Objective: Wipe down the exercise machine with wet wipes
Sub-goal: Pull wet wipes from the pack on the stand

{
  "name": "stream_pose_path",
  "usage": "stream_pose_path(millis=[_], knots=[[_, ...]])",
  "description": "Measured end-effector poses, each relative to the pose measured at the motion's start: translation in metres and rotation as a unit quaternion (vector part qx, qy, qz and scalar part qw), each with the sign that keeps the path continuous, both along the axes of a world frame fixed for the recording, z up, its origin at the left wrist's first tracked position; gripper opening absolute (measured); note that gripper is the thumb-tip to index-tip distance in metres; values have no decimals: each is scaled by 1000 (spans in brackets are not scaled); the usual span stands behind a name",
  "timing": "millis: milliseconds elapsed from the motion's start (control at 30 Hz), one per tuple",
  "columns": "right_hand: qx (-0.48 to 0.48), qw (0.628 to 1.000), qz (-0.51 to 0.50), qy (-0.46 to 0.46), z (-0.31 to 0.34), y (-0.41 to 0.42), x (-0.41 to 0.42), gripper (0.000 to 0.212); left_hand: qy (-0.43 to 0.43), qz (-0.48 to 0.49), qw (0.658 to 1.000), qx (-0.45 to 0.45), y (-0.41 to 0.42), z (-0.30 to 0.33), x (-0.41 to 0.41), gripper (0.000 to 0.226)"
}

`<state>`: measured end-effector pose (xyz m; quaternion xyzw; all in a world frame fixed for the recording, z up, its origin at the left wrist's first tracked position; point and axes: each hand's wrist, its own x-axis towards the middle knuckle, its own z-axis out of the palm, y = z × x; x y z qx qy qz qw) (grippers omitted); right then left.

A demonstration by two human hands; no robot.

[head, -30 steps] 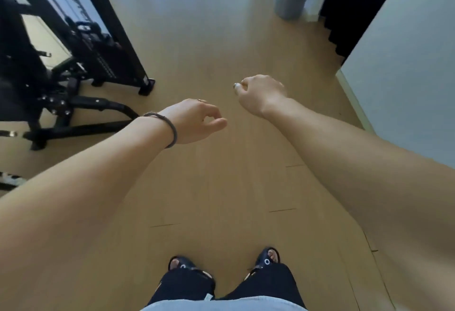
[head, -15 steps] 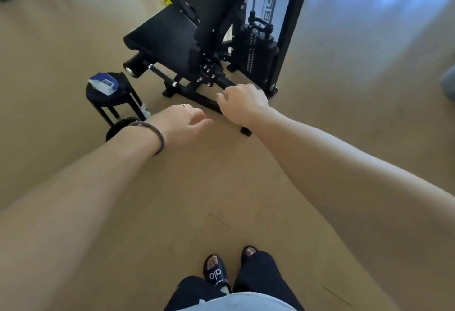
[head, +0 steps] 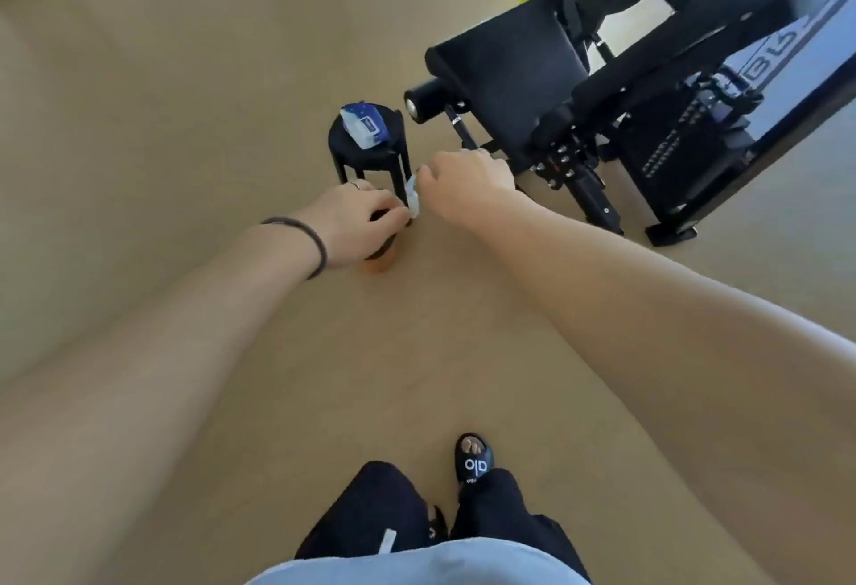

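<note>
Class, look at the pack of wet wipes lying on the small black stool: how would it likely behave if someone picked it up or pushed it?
The pack of wet wipes looks like soft film, so it would probably flex rather than stay stiff. It lies flat, so it should slide, not roll. It sits near the rim of the stool, so a push might knock it off.
</note>
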<state>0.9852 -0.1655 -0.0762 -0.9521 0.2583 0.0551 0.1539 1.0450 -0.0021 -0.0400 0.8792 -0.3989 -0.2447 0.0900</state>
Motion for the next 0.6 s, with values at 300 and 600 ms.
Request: stream_pose_path(millis=[300,600], knots=[[4,999,48,24,-24,-6,147,39,19,67,997,-14,4,-20,136,39],[15,1000,-16,5,-61,8,310,31,-17,1,999,41,14,-54,329,44]])
